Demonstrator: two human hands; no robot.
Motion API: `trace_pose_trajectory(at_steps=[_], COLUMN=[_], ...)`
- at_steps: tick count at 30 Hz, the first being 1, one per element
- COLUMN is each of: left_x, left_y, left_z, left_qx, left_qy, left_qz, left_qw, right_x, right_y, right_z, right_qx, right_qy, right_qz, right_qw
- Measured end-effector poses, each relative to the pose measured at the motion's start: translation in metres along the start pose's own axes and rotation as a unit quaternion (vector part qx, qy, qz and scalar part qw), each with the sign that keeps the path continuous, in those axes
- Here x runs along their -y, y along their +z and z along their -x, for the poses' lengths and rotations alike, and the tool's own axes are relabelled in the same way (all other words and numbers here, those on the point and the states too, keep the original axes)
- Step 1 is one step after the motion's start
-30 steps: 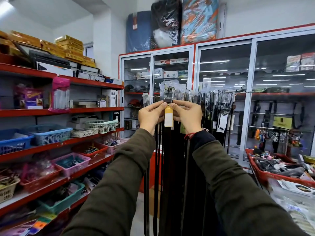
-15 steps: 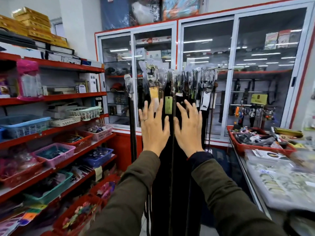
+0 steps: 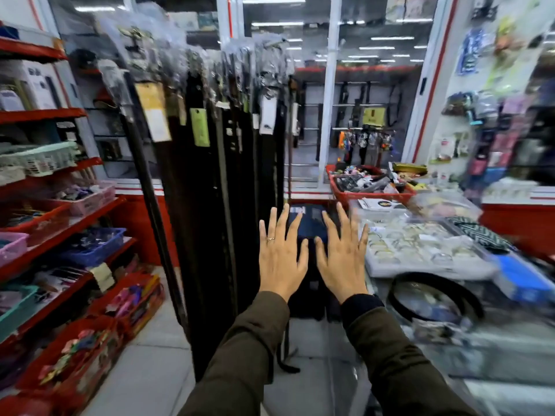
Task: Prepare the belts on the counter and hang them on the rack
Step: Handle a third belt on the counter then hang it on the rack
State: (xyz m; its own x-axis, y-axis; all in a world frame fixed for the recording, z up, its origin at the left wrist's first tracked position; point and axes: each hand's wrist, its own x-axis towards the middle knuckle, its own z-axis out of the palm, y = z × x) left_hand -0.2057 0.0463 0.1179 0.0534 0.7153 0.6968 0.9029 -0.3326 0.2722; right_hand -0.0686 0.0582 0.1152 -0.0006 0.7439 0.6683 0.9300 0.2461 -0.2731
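Several black belts (image 3: 210,205) hang in a dense row from the rack (image 3: 240,55), with paper tags and plastic-wrapped buckles at the top. My left hand (image 3: 280,259) and my right hand (image 3: 342,262) are both held out flat with fingers spread, to the right of the hanging belts and below them, holding nothing. A coiled black belt (image 3: 435,295) lies on the glass counter (image 3: 480,340) just right of my right hand. The picture is blurred by head motion.
Red shelves with coloured baskets (image 3: 90,247) line the left. A red tray of goods (image 3: 369,184) and a white tray of small items (image 3: 420,244) sit on the counter. Glass cabinets (image 3: 360,85) stand behind. The tiled floor (image 3: 156,370) lies between shelves and counter.
My hands let go of the belt at the rack top, opened flat and dropped down to the right. The view swung down and right toward the counter.
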Motion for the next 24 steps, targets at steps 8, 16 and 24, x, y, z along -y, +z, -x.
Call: trace_pose_trajectory(at_steps=[8,16,24], left_x=[-0.071,-0.141,-0.172], left_y=[0.092,0.169,0.206], left_z=[0.042,0.055,0.061], left_qx=[0.133,0.416,0.443], left_qy=[0.047,0.164,0.166], left_qz=[0.041,0.069,0.022], left_qw=[0.989,0.892,0.881], right_x=[-0.125,-0.229,-0.266], right_y=[-0.011,-0.035,-0.033], right_z=[0.073,0.108,0.11], right_qx=[0.105,0.353,0.36], right_qy=[0.117,0.193,0.166], right_qz=[0.085,0.202,0.193], right_qw=[0.984,0.893,0.898])
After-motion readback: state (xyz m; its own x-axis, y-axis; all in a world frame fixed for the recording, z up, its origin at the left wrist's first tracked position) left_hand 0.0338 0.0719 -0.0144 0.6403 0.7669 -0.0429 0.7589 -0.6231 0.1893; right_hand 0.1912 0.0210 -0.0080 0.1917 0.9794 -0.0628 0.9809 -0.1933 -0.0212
